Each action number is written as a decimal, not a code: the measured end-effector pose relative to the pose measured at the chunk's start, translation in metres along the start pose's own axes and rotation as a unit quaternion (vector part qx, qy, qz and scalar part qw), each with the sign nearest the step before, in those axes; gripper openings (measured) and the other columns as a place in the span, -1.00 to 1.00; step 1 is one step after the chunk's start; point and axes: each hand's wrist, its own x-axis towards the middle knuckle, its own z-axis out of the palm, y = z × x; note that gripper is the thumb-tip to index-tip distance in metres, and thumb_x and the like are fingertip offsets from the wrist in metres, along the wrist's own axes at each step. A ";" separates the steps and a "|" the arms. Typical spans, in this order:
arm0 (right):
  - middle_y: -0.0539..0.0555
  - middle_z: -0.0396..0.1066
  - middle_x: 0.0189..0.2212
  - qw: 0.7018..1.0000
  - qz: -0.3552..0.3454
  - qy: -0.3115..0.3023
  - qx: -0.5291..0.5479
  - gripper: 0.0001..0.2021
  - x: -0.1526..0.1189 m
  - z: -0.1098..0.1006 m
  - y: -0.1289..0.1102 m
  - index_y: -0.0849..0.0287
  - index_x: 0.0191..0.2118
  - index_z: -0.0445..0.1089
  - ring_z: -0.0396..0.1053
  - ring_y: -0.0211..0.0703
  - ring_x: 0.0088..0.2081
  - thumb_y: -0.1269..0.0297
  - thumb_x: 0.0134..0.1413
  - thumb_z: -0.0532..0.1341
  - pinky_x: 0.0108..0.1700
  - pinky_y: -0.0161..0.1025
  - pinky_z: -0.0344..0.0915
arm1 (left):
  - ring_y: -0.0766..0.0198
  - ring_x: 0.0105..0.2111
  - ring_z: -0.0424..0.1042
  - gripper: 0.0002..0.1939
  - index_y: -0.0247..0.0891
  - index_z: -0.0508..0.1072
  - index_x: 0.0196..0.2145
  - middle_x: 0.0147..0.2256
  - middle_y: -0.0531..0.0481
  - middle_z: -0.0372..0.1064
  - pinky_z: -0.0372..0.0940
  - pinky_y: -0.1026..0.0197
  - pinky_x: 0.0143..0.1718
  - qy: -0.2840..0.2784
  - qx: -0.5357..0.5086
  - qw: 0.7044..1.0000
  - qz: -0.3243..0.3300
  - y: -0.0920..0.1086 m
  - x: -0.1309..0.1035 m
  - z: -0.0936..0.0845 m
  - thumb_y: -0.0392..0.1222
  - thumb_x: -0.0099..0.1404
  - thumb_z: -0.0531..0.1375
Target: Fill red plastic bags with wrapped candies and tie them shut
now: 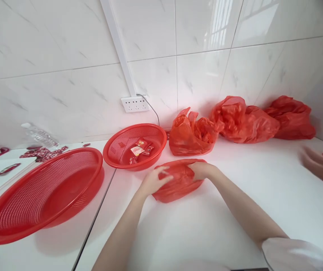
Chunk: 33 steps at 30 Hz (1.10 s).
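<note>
A thin red plastic bag (175, 184) lies on the white table in front of me, low and puffed out, between my two hands. My left hand (154, 180) is at its left side with fingers apart, the fingertips over the bag. At the bag's upper right edge, my right hand (202, 171) has its fingers curled into the plastic, and the fingertips are partly hidden. What the bag contains, if anything, cannot be made out. Just behind it stands a small red basket (113, 152) with several small red packets (144, 146) inside.
A large red basket (11, 234) stands at left. Beyond it are a clear plastic bottle (41, 136) and scattered red packets (44, 153). Several filled red bags (193, 137) line the tiled wall. Another person's hand (319, 165) reaches in from the right, blurred. A socket strip (134, 104) is on the wall.
</note>
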 end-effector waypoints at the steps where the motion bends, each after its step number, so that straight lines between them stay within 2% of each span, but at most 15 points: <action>1: 0.12 0.52 -0.23 1.000 0.006 -0.017 0.003 -0.62 -0.002 -0.002 -0.002 0.11 -0.20 0.53 0.45 0.06 -0.21 0.17 -0.25 0.37 -0.18 -0.16 0.36 | 0.03 -0.02 0.42 -0.49 -0.22 0.40 0.05 -0.06 -0.14 0.48 0.25 0.03 0.06 0.056 -0.091 0.994 -0.030 0.001 0.000 -0.001 0.03 0.18 0.18; 2: 0.16 0.51 -0.25 1.000 0.009 -0.028 0.006 -0.63 -0.005 -0.004 -0.003 0.17 -0.19 0.52 0.45 0.08 -0.23 0.15 -0.22 0.35 -0.21 -0.14 0.36 | 0.04 -0.12 0.48 -0.43 -0.29 0.40 0.02 -0.17 -0.18 0.51 0.31 0.03 -0.02 0.112 -0.202 0.970 -0.074 0.002 0.001 -0.002 0.17 0.20 0.12; 3: 0.20 0.51 -0.24 0.999 0.009 -0.033 0.009 -0.61 -0.008 -0.007 -0.005 0.21 -0.16 0.51 0.45 0.10 -0.23 0.13 -0.16 0.32 -0.23 -0.13 0.36 | 0.05 -0.21 0.51 -0.34 -0.34 0.41 -0.01 -0.26 -0.22 0.53 0.36 0.03 -0.09 0.159 -0.321 0.925 -0.126 0.002 0.002 -0.004 0.29 0.21 0.05; 4: 0.23 0.49 -0.19 0.999 0.008 -0.032 0.013 -0.57 -0.013 -0.010 -0.007 0.22 -0.08 0.48 0.45 0.11 -0.20 0.11 -0.10 0.27 -0.23 -0.13 0.35 | 0.05 -0.27 0.53 -0.25 -0.38 0.42 -0.06 -0.32 -0.24 0.52 0.39 0.03 -0.14 0.188 -0.432 0.865 -0.172 0.000 0.004 -0.007 0.38 0.19 -0.01; 6: 0.22 0.43 -0.04 0.999 -0.014 -0.017 0.035 -0.48 -0.024 -0.017 -0.011 0.17 0.10 0.35 0.41 0.11 -0.08 0.06 0.02 0.19 -0.17 -0.13 0.34 | 0.06 -0.27 0.53 -0.14 -0.41 0.43 -0.13 -0.31 -0.30 0.51 0.40 0.05 -0.15 0.190 -0.591 0.753 -0.219 -0.006 0.007 -0.014 0.49 0.14 -0.10; 7: 0.20 0.40 0.02 0.998 -0.033 -0.010 0.054 -0.45 -0.029 -0.020 -0.013 0.13 0.17 0.29 0.38 0.11 -0.02 0.05 0.05 0.17 -0.13 -0.13 0.33 | 0.06 -0.24 0.53 -0.14 -0.41 0.43 -0.15 -0.28 -0.34 0.51 0.40 0.08 -0.13 0.178 -0.643 0.711 -0.222 -0.010 0.008 -0.017 0.50 0.13 -0.10; 8: 0.18 0.37 0.06 0.996 -0.052 -0.004 0.075 -0.43 -0.035 -0.023 -0.016 0.09 0.20 0.25 0.36 0.10 0.01 0.06 0.07 0.16 -0.10 -0.12 0.32 | 0.07 -0.21 0.53 -0.18 -0.42 0.43 -0.18 -0.24 -0.36 0.51 0.40 0.10 -0.11 0.165 -0.677 0.683 -0.218 -0.014 0.010 -0.020 0.47 0.15 -0.08; 9: 0.16 0.36 0.08 0.993 -0.070 -0.001 0.096 -0.43 -0.040 -0.026 -0.018 0.07 0.21 0.23 0.35 0.11 0.03 0.07 0.07 0.15 -0.07 -0.10 0.31 | 0.08 -0.18 0.52 -0.26 -0.42 0.43 -0.19 -0.20 -0.38 0.50 0.39 0.12 -0.10 0.156 -0.698 0.667 -0.211 -0.016 0.011 -0.021 0.40 0.18 -0.03; 13: 0.18 0.35 0.09 0.989 -0.087 -0.009 0.123 -0.44 -0.052 -0.030 -0.025 0.09 0.22 0.25 0.34 0.15 0.05 0.11 0.08 0.15 -0.01 -0.02 0.28 | 0.11 -0.17 0.53 -0.68 -0.40 0.42 -0.24 -0.23 -0.32 0.52 0.38 0.13 -0.05 0.165 -0.714 0.654 -0.188 -0.016 0.014 -0.016 -0.08 0.25 0.05; 17: 0.17 0.37 0.08 0.990 -0.077 -0.009 0.121 -0.45 -0.056 -0.031 -0.025 0.07 0.22 0.25 0.37 0.13 0.01 0.13 0.09 0.14 -0.05 -0.04 0.32 | 0.22 -0.23 0.53 -0.86 -0.30 0.41 -0.32 -0.32 -0.06 0.54 0.35 0.10 0.01 0.244 -0.704 0.650 -0.149 -0.008 0.011 0.004 -0.31 0.15 0.09; 19: 0.14 0.39 0.06 0.988 -0.088 0.001 0.129 -0.48 -0.057 -0.033 -0.027 0.04 0.21 0.25 0.39 0.09 -0.02 0.16 0.10 0.14 -0.08 -0.08 0.33 | 0.25 -0.26 0.52 -0.89 -0.29 0.41 -0.36 -0.35 0.00 0.53 0.35 0.08 0.02 0.264 -0.696 0.653 -0.140 -0.006 0.009 0.014 -0.33 0.12 0.12; 22: 0.08 0.40 0.06 0.976 -0.137 0.044 0.161 -0.54 -0.056 -0.035 -0.031 0.00 0.18 0.27 0.38 0.02 0.01 0.23 0.14 0.12 -0.04 -0.14 0.32 | 0.20 -0.24 0.52 -0.93 -0.32 0.41 -0.41 -0.33 -0.04 0.53 0.35 0.02 0.02 0.259 -0.693 0.660 -0.132 -0.005 0.009 0.026 -0.32 0.08 0.15; 26: 0.09 0.41 0.03 0.949 -0.198 0.165 0.179 -0.65 -0.047 -0.033 -0.034 0.05 0.09 0.34 0.38 -0.07 0.02 0.32 0.21 0.08 0.03 -0.15 0.30 | 0.07 -0.11 0.49 -0.83 -0.35 0.46 -0.34 -0.25 -0.11 0.53 0.33 -0.04 0.04 0.235 -0.696 0.671 -0.100 -0.002 0.011 0.034 -0.28 0.06 0.18; 30: 0.19 0.33 0.10 0.938 -0.177 0.277 0.106 -0.68 -0.031 -0.024 -0.033 0.16 0.08 0.32 0.30 -0.02 0.10 0.32 0.24 0.05 0.13 -0.04 0.23 | -0.04 0.01 0.42 -0.68 -0.38 0.49 -0.18 -0.14 -0.17 0.51 0.30 -0.09 0.05 0.187 -0.699 0.686 -0.080 0.004 0.008 0.039 -0.23 0.08 0.18; 33: 0.26 0.17 0.22 0.931 -0.157 0.324 0.051 -0.59 -0.019 -0.013 -0.033 0.20 0.18 0.22 0.12 0.04 0.25 0.23 0.26 0.05 0.27 0.10 0.01 | -0.06 0.02 0.40 -0.66 -0.39 0.49 -0.17 -0.15 -0.19 0.52 0.27 -0.11 0.07 0.155 -0.696 0.697 -0.069 0.009 0.005 0.043 -0.20 0.11 0.17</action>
